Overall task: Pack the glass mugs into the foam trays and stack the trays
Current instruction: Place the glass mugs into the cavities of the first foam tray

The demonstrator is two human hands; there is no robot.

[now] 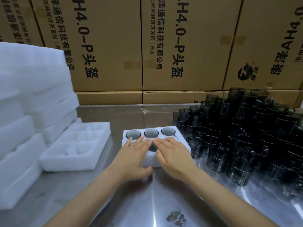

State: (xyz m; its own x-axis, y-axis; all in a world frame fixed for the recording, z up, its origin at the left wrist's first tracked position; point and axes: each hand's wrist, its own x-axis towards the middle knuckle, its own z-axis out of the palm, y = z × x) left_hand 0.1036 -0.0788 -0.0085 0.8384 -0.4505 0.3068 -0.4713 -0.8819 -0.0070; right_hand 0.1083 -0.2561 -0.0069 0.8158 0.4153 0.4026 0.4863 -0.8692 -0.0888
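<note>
Nearest us, at six o'clock, we see a dull scuffed patch (pixel 176 217) on the shiny steel table (pixel 164 194), with our two bare forearms running up either side of it. Our left hand (pixel 131 158) and right hand (pixel 174 155) lie flat with fingers straight and close together, palms down on the near half of a filled foam tray (pixel 156 162); the left thumb hooks over the tray's near edge. Neither hand holds anything.

That tray sits at the table's centre, a thick white block with soft, slightly fuzzy edges. Three smoky grey glass mugs (pixel 151 133) show in its far row as round rims sunk flush in the foam; our hands cover most of the near row, where only one dark mug shows between them.

At nine o'clock, just beside it, an empty foam tray (pixel 54 157) lies with rounded pockets moulded into it. Further left, at eight to ten o'clock, we see a tall, uneven stack of foam trays (pixel 29 99).

At three o'clock a heap of loose dark glass mugs (pixel 246 136) stands piled several layers high, cylindrical, with side handles, crowding the tray's right side.

At twelve o'clock, beyond the table, brown cardboard cartons (pixel 106 46) with black printed characters form a wall.
</note>
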